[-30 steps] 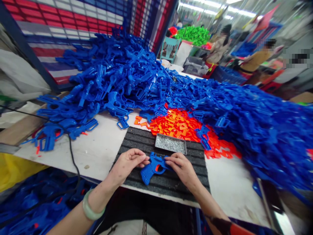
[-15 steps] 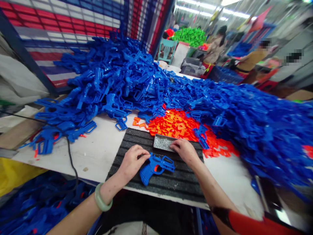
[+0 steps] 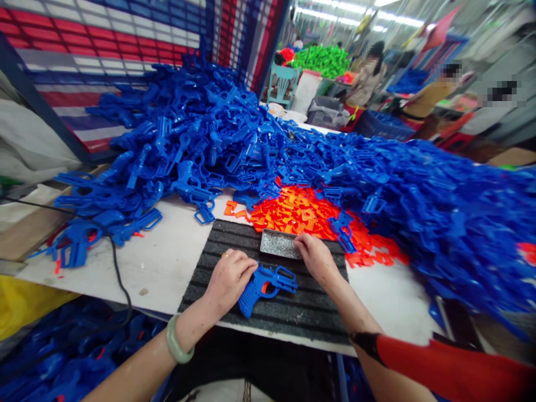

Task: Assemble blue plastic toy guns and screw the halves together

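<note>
A blue plastic toy gun half [image 3: 260, 290] with an orange trigger lies on a ribbed dark mat [image 3: 234, 245], its grip toward me. At its rear upper end my left hand [image 3: 232, 279] is closed, thumb and fingertips pressed together on the plastic. A small shallow tray [image 3: 278, 244] of tiny silvery metal parts stands just beyond the gun. My right hand [image 3: 314, 254] is at the tray's right end with its fingers pinched together. Whatever lies between those fingertips is too small or hidden to make out.
Orange plastic pieces [image 3: 297, 211] are heaped behind the tray. Large piles of blue gun parts [image 3: 218, 123] cover the table's back and right [image 3: 452, 212]. A black cable [image 3: 119, 273] hangs over the left front edge. Several people work in the background.
My right hand has drawn slightly back out of the metal parts toward the tray's right end. My left hand has turned a little over the gun's rear; the gun stays on the mat.
</note>
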Available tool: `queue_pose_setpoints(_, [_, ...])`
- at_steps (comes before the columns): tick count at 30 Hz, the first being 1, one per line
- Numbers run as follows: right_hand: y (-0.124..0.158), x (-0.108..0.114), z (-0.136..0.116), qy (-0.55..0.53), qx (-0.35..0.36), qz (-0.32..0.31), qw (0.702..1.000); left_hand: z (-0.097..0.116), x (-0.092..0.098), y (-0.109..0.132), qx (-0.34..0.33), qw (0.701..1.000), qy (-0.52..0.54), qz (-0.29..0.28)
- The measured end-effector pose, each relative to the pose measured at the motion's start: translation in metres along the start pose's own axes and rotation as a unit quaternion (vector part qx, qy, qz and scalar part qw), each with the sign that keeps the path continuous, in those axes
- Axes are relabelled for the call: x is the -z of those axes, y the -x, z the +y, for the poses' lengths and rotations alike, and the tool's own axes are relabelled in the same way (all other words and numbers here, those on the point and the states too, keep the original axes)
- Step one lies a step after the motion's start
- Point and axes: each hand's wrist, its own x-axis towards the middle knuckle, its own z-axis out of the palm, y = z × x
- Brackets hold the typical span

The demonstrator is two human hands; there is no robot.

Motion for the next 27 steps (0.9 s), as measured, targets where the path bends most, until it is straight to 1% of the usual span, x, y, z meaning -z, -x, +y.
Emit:
queue_pose_setpoints(3, [0.001,-0.002,0.001,-0.017,0.006,0.004,1.0,0.0,0.008,-0.005,-0.022,1.0,-0.014,0.008])
queue_pose_setpoints(5, [0.0,-0.004,0.001,-0.03,0.01,0.006,0.999,0.001,0.014,-0.017,-0.025,0.999,-0.041,0.021])
queue_pose_setpoints(6, [-0.001,-0.005,0.001,-0.036,0.011,0.008,0.999,0.003,0.016,-0.025,-0.023,0.997,-0.067,0.012])
queue_pose_setpoints(7, [-0.002,-0.006,0.001,-0.043,0.01,0.011,0.999,0.006,0.018,-0.036,-0.022,0.995,-0.096,-0.008])
queue_pose_setpoints(10, [-0.004,-0.006,-0.003,-0.069,-0.001,0.028,0.997,0.019,0.014,-0.07,-0.023,0.979,-0.172,-0.11])
queue_pose_setpoints(12, [-0.002,-0.003,-0.006,-0.09,-0.014,0.042,0.995,0.029,0.005,-0.09,-0.018,0.971,-0.192,-0.144])
queue_pose_setpoints(14, [0.004,0.003,-0.009,-0.111,-0.027,0.054,0.992,0.036,-0.006,-0.103,-0.003,0.966,-0.203,-0.16])
queue_pose_setpoints(17, [0.023,0.013,-0.011,-0.191,-0.061,0.044,0.979,0.04,-0.016,-0.109,0.014,0.959,-0.213,-0.185])
queue_pose_setpoints(19, [0.04,0.015,-0.012,-0.273,-0.103,0.021,0.956,0.039,-0.016,-0.108,0.011,0.958,-0.212,-0.195])
queue_pose_setpoints(21, [0.058,0.013,-0.013,-0.325,-0.149,0.009,0.934,0.037,-0.014,-0.106,0.002,0.957,-0.21,-0.2])
queue_pose_setpoints(22, [0.065,0.01,-0.013,-0.333,-0.168,0.009,0.928,0.036,-0.014,-0.105,-0.001,0.957,-0.211,-0.201])
queue_pose_setpoints(24, [0.077,0.005,-0.013,-0.326,-0.189,0.018,0.926,0.034,-0.015,-0.103,-0.008,0.956,-0.215,-0.201])
queue_pose_setpoints(27, [0.084,-0.001,-0.014,-0.307,-0.178,0.03,0.935,0.03,-0.022,-0.102,-0.019,0.955,-0.222,-0.195])
